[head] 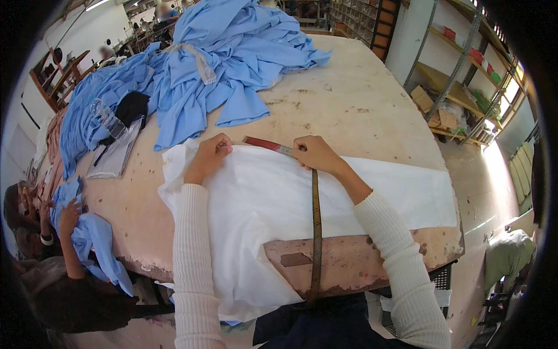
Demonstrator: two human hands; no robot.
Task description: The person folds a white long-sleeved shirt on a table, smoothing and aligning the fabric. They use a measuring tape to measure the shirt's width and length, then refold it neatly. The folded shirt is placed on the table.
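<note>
A white cloth garment [270, 192] lies spread across the table in front of me, one long tapering part reaching to the right. My left hand [212, 155] pinches its far edge near the bunched left end. At that same edge, further right, my right hand [316, 153] grips a tape measure [317, 218]. The tape's red end [263, 143] sticks out leftward from my fist, while the rest hangs over the garment and down past the table's near edge. My fingers hide whether the right hand also holds cloth.
A big heap of light blue garments [235, 56] covers the table's [362, 96] far left. Close to it are a plastic bottle [107, 118] and a clear plastic packet [115, 157]. A co-worker's hand [69, 216] handles blue cloth at left. Metal shelving [453, 65] stands beyond the right edge.
</note>
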